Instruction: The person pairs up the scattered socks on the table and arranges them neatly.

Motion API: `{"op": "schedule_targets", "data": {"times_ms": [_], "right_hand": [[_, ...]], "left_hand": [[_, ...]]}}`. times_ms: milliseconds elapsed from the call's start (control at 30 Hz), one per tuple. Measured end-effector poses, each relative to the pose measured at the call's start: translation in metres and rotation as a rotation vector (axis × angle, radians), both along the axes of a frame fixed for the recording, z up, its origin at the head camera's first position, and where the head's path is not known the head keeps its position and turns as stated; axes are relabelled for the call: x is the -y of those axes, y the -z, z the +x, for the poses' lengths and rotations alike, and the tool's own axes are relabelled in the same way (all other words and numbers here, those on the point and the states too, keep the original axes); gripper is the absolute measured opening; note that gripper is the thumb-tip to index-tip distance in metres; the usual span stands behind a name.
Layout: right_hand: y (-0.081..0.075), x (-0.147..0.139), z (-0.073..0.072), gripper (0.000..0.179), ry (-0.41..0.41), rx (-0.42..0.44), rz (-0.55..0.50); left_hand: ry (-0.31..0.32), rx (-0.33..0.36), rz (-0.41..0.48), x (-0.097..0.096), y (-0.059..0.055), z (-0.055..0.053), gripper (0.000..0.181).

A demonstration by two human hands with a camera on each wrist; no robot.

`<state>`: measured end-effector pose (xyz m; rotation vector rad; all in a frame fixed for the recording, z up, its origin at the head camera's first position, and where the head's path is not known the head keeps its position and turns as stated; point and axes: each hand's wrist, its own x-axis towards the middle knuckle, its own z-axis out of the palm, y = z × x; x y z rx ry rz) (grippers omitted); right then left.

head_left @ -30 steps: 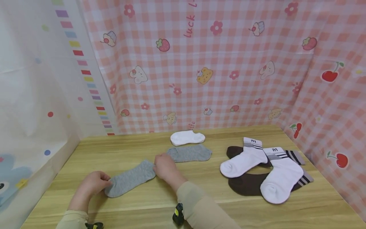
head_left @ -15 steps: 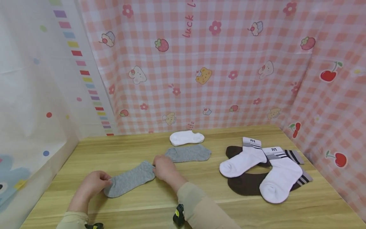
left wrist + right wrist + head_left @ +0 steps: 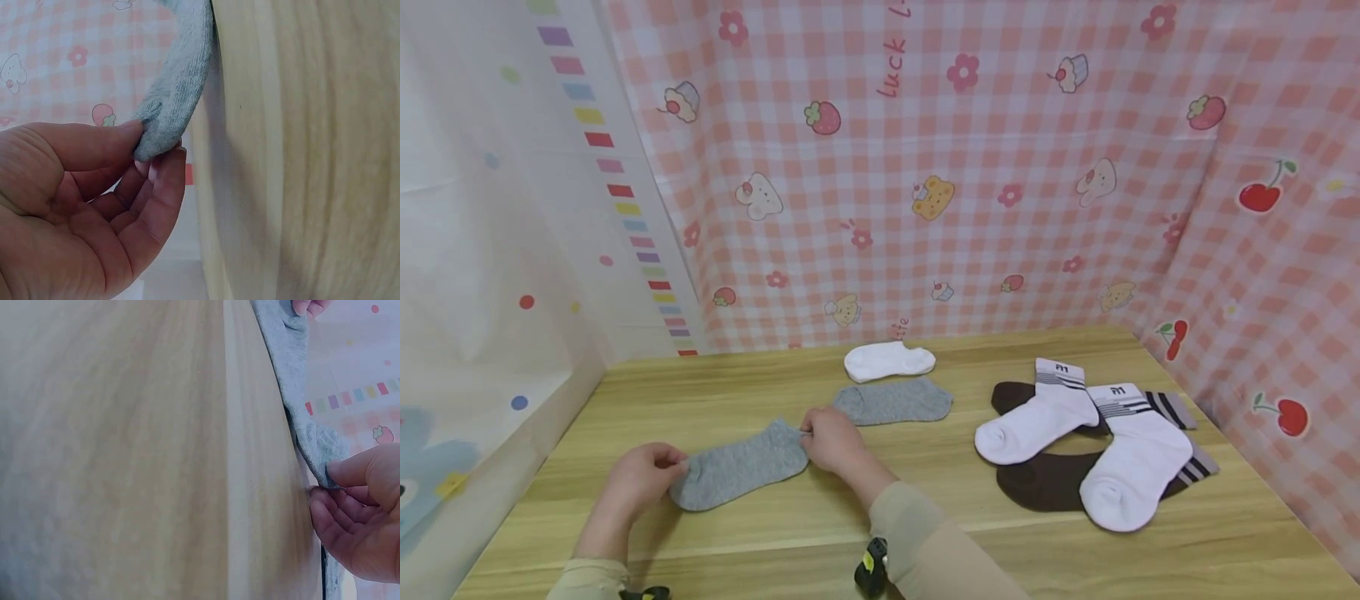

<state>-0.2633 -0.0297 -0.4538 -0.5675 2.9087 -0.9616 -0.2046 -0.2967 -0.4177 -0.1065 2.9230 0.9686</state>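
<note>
A grey ankle sock (image 3: 741,468) stretches between my two hands on the left half of the table. With thumb and fingers, my left hand (image 3: 636,485) pinches its toe end; in the left wrist view that toe (image 3: 169,119) looks lifted off the wood. The opposite end, by the cuff, is pinched by my right hand (image 3: 837,442), as the right wrist view of the sock (image 3: 322,447) also shows. Just beyond my right hand lies a second grey ankle sock (image 3: 895,402), flat on the table.
A white low-cut sock (image 3: 889,362) lies at the back. On the right, two white crew socks (image 3: 1037,423) with black stripes overlap two dark brown socks (image 3: 1045,483). Patterned curtains (image 3: 925,150) enclose the wooden table (image 3: 820,550) at the back and sides.
My left hand has risen slightly and moved a little to the left, bringing the toe of the grey sock with it. My right hand has stayed nearly still.
</note>
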Motion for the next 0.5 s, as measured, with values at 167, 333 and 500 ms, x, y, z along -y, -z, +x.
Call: {"op": "schedule_targets", "data": {"times_ms": [167, 333, 500], "right_hand": [[0.0006, -0.002, 0.0004, 0.003, 0.018, 0.032, -0.097], [0.0011, -0.0036, 0.0018, 0.005, 0.029, -0.003, -0.179], [-0.0011, -0.0043, 0.0032, 0.006, 0.035, -0.044, -0.233]], "left_hand": [[-0.016, -0.016, 0.041, -0.0007, -0.0004, 0.0009, 0.017], [-0.041, -0.035, 0.107, -0.0018, -0.0004, 0.0025, 0.016], [-0.062, -0.05, 0.14, -0.0021, -0.0012, 0.0036, 0.017]]}}
